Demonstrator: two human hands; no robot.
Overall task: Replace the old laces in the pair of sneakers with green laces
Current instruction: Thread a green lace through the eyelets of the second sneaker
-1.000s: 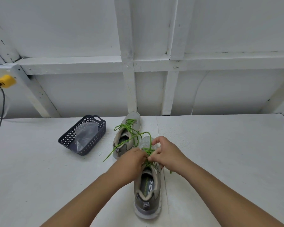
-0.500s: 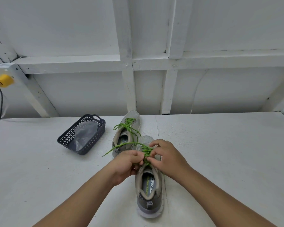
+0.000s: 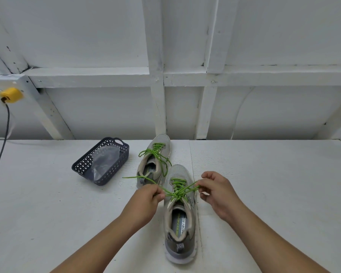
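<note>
Green laces (image 3: 177,191) cross over the near sneaker (image 3: 180,213), which sits in the middle of the white table (image 3: 264,184). Our left hand (image 3: 144,203) pinches one lace end at nine o'clock from the knot. Our right hand (image 3: 218,192) pinches the other end at three o'clock. We are pulling them apart, so we think the knot is getting tight.

If we pull too hard, the shoe may slide or tip. If a lace slips from our fingers, the knot may come loose. The far sneaker (image 3: 156,158) at twelve o'clock has loose green ends, which could get tangled with ours. A dark basket (image 3: 124,152) sits at ten o'clock.
</note>
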